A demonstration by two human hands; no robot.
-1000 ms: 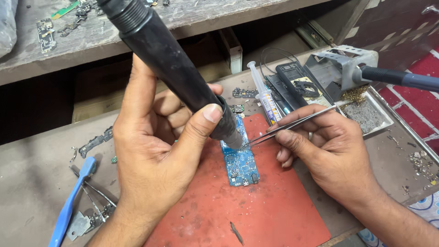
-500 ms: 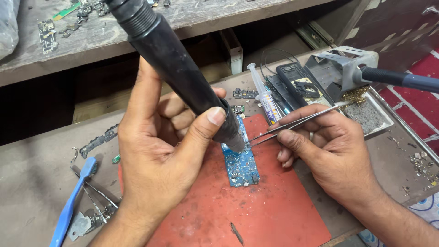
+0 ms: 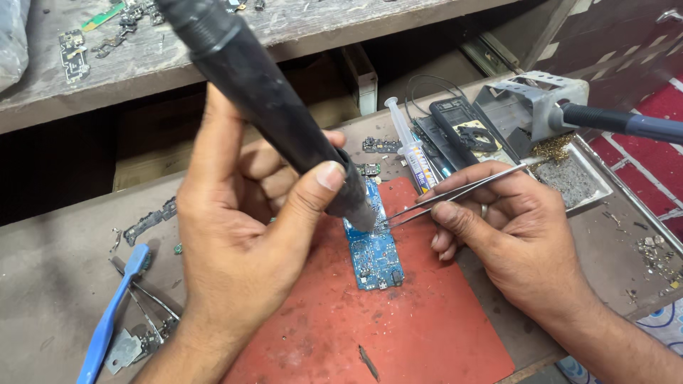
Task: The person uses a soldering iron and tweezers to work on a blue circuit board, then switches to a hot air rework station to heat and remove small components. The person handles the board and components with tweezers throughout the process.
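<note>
A blue circuit board (image 3: 375, 252) lies on a red mat (image 3: 398, 320) in the middle of the bench. My left hand (image 3: 245, 242) grips a thick black hot-air wand (image 3: 270, 107) whose metal nozzle points down at the board's upper part. My right hand (image 3: 509, 227) pinches steel tweezers (image 3: 455, 192), and their tips rest at the board right beside the nozzle.
A syringe (image 3: 409, 146) and a dark phone part (image 3: 462, 131) lie behind the mat. At the right a soldering iron (image 3: 619, 121) sits in a metal stand (image 3: 533, 99) over a tray. A blue tool (image 3: 110, 320), cutters and metal scraps lie at the left. A shelf (image 3: 142, 50) runs behind.
Hardly anything differs: both hands hold their places over the board, and the nozzle and tweezer tips stay on the same spot.
</note>
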